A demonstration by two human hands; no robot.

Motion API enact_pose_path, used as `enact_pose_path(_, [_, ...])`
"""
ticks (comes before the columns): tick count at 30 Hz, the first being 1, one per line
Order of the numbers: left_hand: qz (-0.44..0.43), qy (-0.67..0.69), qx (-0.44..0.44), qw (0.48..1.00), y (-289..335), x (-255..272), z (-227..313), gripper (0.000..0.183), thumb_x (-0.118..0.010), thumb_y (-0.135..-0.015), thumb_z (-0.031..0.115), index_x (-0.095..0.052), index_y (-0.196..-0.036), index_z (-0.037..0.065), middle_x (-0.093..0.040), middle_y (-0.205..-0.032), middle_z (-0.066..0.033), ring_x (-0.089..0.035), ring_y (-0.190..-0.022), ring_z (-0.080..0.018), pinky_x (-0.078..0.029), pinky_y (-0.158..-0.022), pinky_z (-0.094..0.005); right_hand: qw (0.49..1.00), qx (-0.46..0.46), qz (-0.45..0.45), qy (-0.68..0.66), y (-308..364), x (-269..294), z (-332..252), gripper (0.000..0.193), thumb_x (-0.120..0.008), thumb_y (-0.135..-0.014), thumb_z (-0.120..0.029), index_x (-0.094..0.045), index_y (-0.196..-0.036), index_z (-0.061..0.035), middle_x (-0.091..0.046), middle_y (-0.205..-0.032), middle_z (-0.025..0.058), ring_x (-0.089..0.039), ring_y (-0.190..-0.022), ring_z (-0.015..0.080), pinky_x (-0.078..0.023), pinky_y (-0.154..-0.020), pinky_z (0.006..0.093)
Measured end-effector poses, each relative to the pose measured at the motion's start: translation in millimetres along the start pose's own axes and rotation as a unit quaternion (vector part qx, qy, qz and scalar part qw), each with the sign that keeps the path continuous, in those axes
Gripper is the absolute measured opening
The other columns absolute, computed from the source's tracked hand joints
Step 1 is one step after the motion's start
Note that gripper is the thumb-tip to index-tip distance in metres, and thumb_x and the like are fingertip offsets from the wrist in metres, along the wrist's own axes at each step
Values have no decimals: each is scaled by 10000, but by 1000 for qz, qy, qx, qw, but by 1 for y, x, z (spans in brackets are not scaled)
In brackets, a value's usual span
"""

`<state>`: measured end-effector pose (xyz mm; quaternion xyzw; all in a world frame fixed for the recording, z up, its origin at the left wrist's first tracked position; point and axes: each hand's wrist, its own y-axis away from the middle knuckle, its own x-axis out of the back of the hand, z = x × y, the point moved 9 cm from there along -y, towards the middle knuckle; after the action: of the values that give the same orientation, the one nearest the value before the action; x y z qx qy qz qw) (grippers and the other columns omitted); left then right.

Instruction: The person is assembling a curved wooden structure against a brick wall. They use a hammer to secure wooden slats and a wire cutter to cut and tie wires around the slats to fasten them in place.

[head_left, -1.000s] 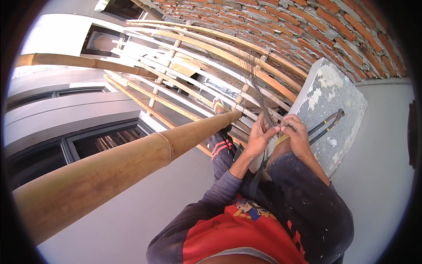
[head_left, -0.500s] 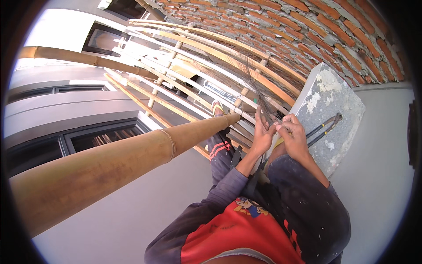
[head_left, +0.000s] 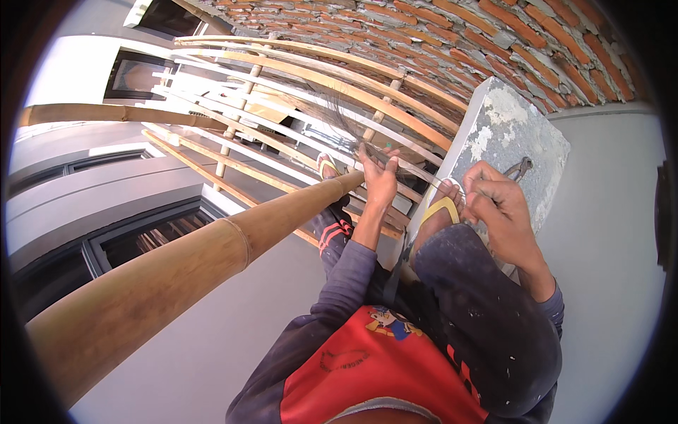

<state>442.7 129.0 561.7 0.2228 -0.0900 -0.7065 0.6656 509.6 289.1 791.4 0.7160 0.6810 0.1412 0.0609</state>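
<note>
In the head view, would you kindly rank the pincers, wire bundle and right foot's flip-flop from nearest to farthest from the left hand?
1. Wire bundle, in the left hand.
2. Flip-flop, to the hand's right.
3. Pincers, farther right, on the block.

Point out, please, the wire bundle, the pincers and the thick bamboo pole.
Wire bundle [head_left: 347,137], head view: on the strands where they bunch together.
Pincers [head_left: 522,168], head view: on the visible metal head.
Thick bamboo pole [head_left: 187,276], head view: on the middle of its shaft.
</note>
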Motion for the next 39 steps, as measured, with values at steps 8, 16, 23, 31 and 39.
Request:
enact_pose_path(8, [10,-32,-5,999,-36,26,-32,769,-456,-839,-95,71,-1393,-11,-483,-1146,-194,-553,-1042,-210,-414,-867,-272,987,79,128,-60,51,79,-74,371,-531,-827,-236,-403,-553,-20,-405,-786,77,-316,-486,49,-252,-439,192])
enact_pose_path(16, [-31,151,64,986,-8,30,4,734,-464,-867,-72,47,-1393,-45,-475,-1204,-186,-499,-1102,-212,-344,-998,-299,962,235,137,32,63,124,-108,337,-380,-906,-221,-471,-647,-24,-415,-899,124,-394,-752,89,-366,-650,259])
enact_pose_path(23, [-67,189,64,978,50,22,63,681,-461,-875,-54,-28,-1401,-52,-421,-1275,-187,-443,-1148,-210,-335,-1009,-292,975,197,55,81,-31,4,-15,164,-597,-831,-120,-642,-808,36,-473,-950,75,-516,-809,141,-409,-752,265])
enact_pose_path(31, [-113,152,13,982,82,-16,79,728,-501,-872,-22,-21,-1418,9,-374,-1292,-165,-394,-1212,-223,-358,-988,-315,987,111,31,110,-37,-56,81,156,-623,-829,-104,-631,-843,51,-462,-922,71,-512,-774,120,-423,-681,241])
enact_pose_path(39, [-132,148,16,980,81,-35,67,720,-510,-893,32,-13,-1414,14,-370,-1297,-182,-430,-1176,-246,-370,-992,-335,998,17,46,35,-35,-39,96,169,-676,-772,-103,-686,-917,-16,-495,-928,25,-526,-785,111,-430,-695,252])
